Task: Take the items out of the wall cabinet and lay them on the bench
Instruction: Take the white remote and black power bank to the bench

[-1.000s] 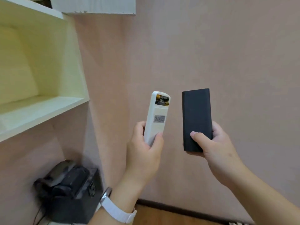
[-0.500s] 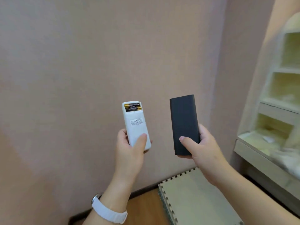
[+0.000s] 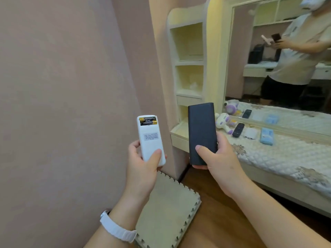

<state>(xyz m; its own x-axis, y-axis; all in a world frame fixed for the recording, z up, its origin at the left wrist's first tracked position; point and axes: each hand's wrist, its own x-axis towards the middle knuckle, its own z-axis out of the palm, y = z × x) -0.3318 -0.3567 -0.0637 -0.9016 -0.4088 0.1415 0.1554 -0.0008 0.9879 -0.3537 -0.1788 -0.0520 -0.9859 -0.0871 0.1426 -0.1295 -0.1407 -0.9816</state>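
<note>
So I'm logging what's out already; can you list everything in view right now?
white remote: 1, white, battery bay open, in left hand
power bank: 1, black, in right hand
plush toy: 1, white and purple, on bench by mirror
black remote: 1, black, on bench
white case: 1, white, on bench
blue pack: 1, light blue, on bench
bench: 1, quilted white cover, right
foam mat: 1, beige, on floor
watch: 1, white band, left wrist
left hand: 1, holding remote
right hand: 1, holding power bank
</note>
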